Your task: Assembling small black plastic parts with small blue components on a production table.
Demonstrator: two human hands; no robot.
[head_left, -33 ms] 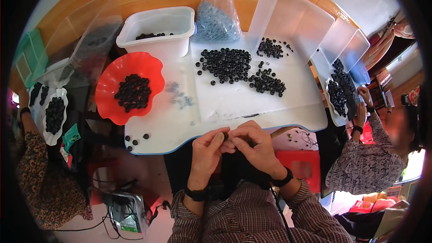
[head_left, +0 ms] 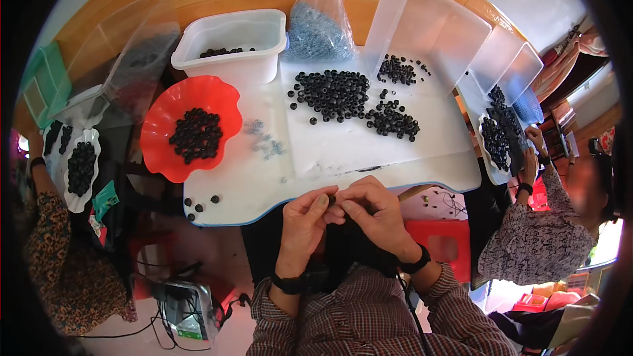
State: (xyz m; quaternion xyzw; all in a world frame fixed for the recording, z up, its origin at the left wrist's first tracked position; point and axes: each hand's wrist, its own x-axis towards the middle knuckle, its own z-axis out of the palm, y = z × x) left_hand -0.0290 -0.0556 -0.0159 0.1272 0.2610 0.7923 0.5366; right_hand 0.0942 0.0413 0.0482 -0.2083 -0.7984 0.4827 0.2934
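From where I stand, everything sorts itself around the red scalloped bowl (head_left: pixel 227 102) on the tabletop (head_left: pixel 241 198). The person's two hands meet to the right of that bowl and closer to the person's body than it is, just at the tabletop's near edge. The left hand (head_left: pixel 300 224) is the nearer one to the bowl; the right hand (head_left: pixel 379 224) is farther off on the same side.

Between them sits a small dark piece (head_left: pixel 331 200), also right of the bowl and nearer the body. The left grip pinches it between thumb and forefinger, at the very tips, so it lies on the right-hand side of that grip, facing the other hand. The right fingertips are bunched right up against the left ones; whether they grasp the piece too, I cannot tell. It is too small and too covered for me to make out a long axis.

The big heap of black beads (head_left: pixel 330 95) lies right of the bowl, with a smaller cluster (head_left: pixel 393 122) farther right. Four loose beads (head_left: pixel 215 199) lie on the body side of the bowl.
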